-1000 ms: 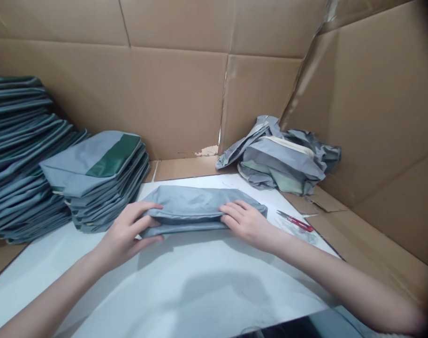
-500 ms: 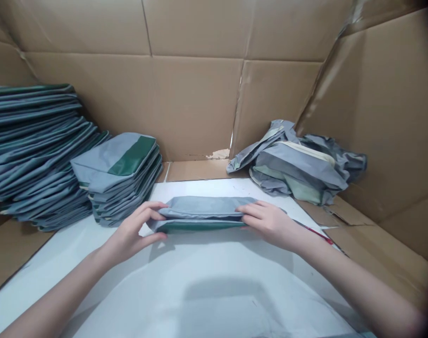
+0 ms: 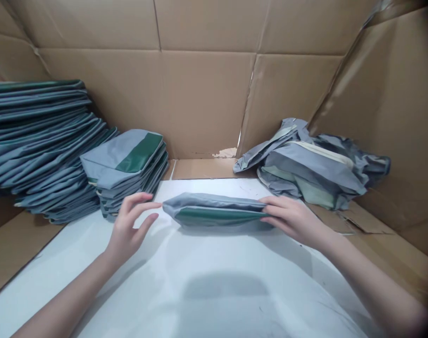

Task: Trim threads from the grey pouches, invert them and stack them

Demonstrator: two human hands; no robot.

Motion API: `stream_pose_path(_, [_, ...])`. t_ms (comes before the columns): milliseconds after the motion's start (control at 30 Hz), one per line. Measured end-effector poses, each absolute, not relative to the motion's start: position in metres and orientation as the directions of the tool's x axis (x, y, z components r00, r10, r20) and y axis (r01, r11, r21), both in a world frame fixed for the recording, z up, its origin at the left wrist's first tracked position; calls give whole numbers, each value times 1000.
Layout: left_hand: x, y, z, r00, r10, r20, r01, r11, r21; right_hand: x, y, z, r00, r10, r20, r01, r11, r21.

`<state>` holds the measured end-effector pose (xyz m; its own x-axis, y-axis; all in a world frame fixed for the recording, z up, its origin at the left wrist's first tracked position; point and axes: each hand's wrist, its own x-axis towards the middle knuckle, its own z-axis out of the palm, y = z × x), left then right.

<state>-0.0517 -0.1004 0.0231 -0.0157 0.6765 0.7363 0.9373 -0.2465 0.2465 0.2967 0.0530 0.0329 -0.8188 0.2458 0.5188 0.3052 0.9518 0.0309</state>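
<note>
A grey fabric pouch [image 3: 214, 216] with a green band stands on its long edge over the white work surface [image 3: 214, 263]. My right hand [image 3: 291, 218] pinches the pouch's right end between thumb and fingers. Just off the pouch's left end is my left hand [image 3: 131, 223], its thumb and fingers apart and nothing in them. Beyond that hand sits a short stack of similar grey and green pouches [image 3: 129, 162].
A taller, leaning pile of folded grey and green pouches [image 3: 38, 145] fills the far left. Crumpled grey fabric pieces [image 3: 305, 164] lie in a heap at the back right. Cardboard walls [image 3: 207, 98] enclose the back and sides.
My left hand has let go of the pouch and drawn away to the left. The pouch has shifted right in my right hand, its left end now a little apart from my fingers.
</note>
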Motion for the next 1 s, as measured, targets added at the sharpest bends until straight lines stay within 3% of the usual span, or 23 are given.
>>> stream_pose_path(67, [-46, -100, 18, -127, 583, 803, 942, -182, 282, 298, 58, 38, -820, 313, 480, 302, 948, -102])
stream_pose_path(200, [-19, -88, 21, -214, 717, 663, 929, -59, 365, 291, 61, 49, -825, 385, 413, 285, 916, -284])
stream_pose_path(300, [-5, -74, 31, -285, 748, 599, 923, 47, 381, 285, 58, 54, -828, 382, 409, 263, 911, -319])
stream_pose_path(400, [-8, -63, 40, -319, 704, 634, 910, 40, 413, 284, 56, 58, -828, 374, 419, 244, 911, -331])
stream_pose_path(533, [-21, -59, 50, -307, 776, 551, 726, -184, 663, 287, 56, 62, -835, 394, 384, 254, 895, -366])
stream_pose_path(633, [-22, -65, 52, -289, 843, 455, 556, -239, 796, 285, 59, 64, -855, 398, 333, 237, 870, -432])
stream_pose_path(800, [-26, -83, 44, -322, 886, 333, 410, -187, 893, 284, 71, 62, -886, 401, 234, 236, 823, -517])
stream_pose_path(1000, [-48, -93, 31, -354, 923, 154, 248, -66, 967, 287, 82, 59, -840, 530, 115, 385, 732, -563])
